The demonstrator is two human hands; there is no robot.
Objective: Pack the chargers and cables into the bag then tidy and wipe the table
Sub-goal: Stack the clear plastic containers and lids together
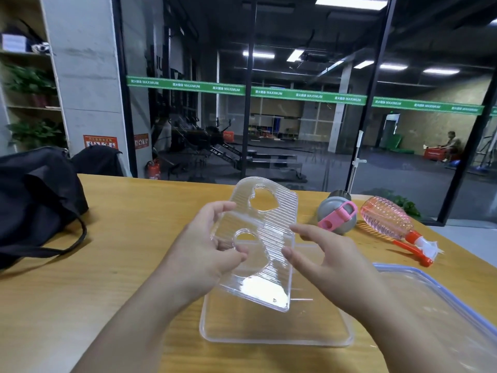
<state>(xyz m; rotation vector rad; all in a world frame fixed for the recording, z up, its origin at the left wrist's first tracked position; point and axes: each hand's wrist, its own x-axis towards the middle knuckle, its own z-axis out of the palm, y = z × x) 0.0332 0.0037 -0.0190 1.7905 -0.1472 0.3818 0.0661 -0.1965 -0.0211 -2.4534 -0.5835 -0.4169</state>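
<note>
You're pinching a clear ribbed plate in your left hand, right hand loose beside it; no chargers are showing outside the bag, and wiping is looking undone.

I see a light wooden table. On it lie a black fabric bag at far left, a clear flat plastic tray, a blue-rimmed clear lid, a grey-and-pink bottle and a pink ribbed spray bottle on its side.
</note>
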